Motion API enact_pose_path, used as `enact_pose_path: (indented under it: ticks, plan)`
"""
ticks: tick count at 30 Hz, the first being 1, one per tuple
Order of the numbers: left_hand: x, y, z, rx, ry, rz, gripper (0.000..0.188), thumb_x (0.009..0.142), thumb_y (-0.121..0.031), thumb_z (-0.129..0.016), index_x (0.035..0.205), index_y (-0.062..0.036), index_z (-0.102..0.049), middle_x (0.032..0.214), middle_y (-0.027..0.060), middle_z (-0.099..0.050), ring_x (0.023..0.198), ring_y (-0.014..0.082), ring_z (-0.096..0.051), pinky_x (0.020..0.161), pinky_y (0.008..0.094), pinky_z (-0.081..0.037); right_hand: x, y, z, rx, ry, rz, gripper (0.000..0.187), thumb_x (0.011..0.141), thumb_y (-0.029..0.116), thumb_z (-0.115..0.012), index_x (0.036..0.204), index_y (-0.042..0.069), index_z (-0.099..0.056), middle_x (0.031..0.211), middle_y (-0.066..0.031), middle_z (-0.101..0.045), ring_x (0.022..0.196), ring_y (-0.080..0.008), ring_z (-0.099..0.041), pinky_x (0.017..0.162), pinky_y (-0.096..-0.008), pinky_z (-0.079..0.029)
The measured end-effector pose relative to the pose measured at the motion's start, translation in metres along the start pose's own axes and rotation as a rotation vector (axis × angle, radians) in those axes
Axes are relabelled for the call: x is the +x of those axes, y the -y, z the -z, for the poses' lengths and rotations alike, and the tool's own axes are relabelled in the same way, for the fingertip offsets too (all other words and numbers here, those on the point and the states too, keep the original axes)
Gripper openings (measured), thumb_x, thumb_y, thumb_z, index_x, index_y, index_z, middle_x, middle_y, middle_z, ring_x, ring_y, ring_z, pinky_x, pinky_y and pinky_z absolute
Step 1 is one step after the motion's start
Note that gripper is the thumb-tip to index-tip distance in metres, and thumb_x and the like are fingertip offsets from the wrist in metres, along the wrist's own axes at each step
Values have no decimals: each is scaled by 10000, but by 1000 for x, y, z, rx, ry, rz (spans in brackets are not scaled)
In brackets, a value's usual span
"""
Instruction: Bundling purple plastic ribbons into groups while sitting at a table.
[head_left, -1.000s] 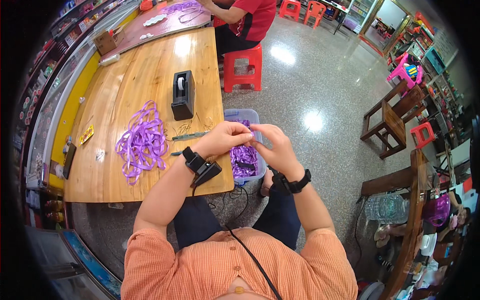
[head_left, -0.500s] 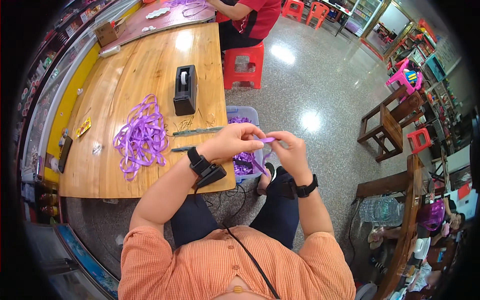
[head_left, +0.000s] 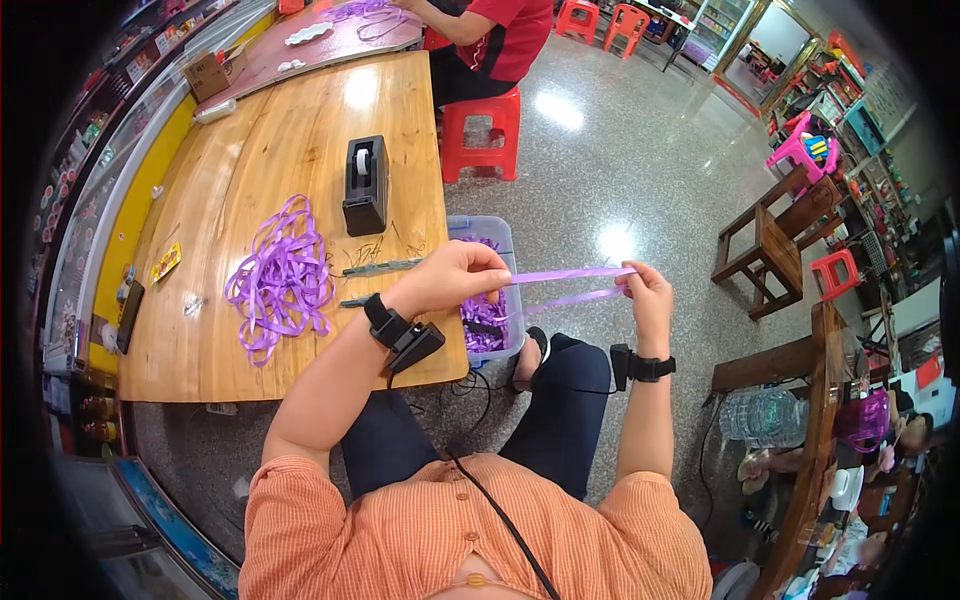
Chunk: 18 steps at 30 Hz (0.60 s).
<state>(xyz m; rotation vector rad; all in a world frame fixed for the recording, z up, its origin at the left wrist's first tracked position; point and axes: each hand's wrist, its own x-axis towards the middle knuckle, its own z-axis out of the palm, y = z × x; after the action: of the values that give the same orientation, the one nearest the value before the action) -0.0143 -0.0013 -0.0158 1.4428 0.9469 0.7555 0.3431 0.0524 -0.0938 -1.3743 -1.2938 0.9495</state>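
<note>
- My left hand [head_left: 455, 280] and right hand [head_left: 648, 297] pinch a purple ribbon [head_left: 570, 283] taut, past the table edge [head_left: 452, 300], over open floor [head_left: 600, 170].
- Wooden table holds ribbon pile [head_left: 280, 280] and tape dispenser [head_left: 365, 185].

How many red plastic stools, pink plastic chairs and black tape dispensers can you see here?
Red plastic stools: 4
Pink plastic chairs: 1
Black tape dispensers: 1
Total: 6
</note>
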Motion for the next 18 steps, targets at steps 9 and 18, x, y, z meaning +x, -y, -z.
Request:
enact_pose_path:
  ticks: [9, 18]
  plan:
    - [5, 9, -1, -143, -41, 70, 207, 936, -183, -696, 1007, 11, -699, 871, 23, -691, 808, 80, -634, 729, 235, -514, -59, 72, -71, -379, 188, 600, 506, 798, 76, -744, 1287, 50, -619, 1222, -122, -670, 1106, -247, -643, 952, -362, -501]
    - [3, 13, -3, -223, -79, 16, 201, 934, -149, -693, 1034, 24, -712, 947, 41, -708, 860, 78, -631, 760, 234, -512, -72, 74, -130, -173, 218, 581, 240, 832, 53, -739, 1070, 36, -722, 1019, -119, -733, 911, -230, -712, 817, -319, -553]
